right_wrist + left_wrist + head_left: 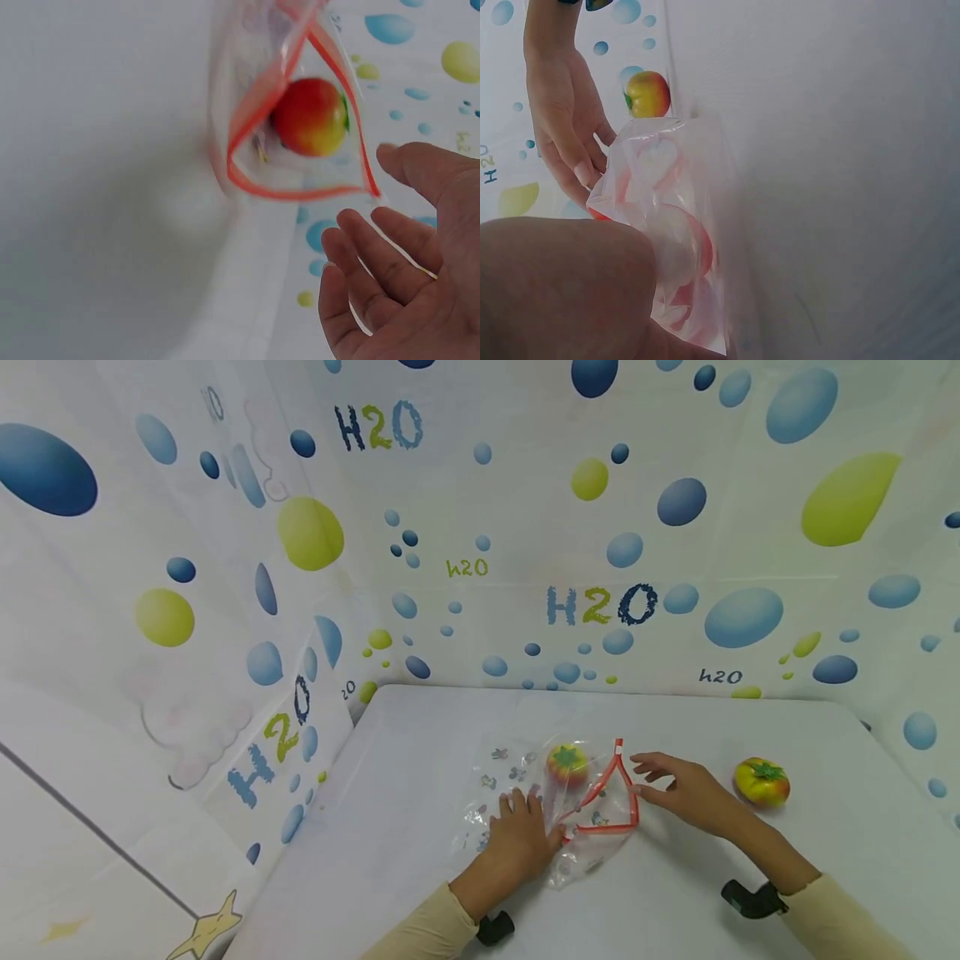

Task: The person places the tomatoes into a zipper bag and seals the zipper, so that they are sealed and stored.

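Observation:
A clear plastic bag (487, 781) with printed figures and a red-edged mouth (634, 806) lies across the middle of the table. Inside it sits a round red-and-yellow toy tomato (567, 763) with a green top. My left hand (517, 843) holds the bag's near side, its fingers over the film and its thumb at the red edge. Just right of the gaping mouth is my right hand (686, 793), fingers loosely bent and nothing in them. In the right wrist view, the toy tomato (311, 116) shows through the mouth, apart from the right fingertips (386, 154).
A second, lobed red-and-yellow toy fruit (762, 782) with a green top lies on the white table (405, 735), beyond my right wrist. A wall sheet (525, 510) with blue and green drops rises behind the far edge. Dark wrist devices (752, 899) hang under both forearms.

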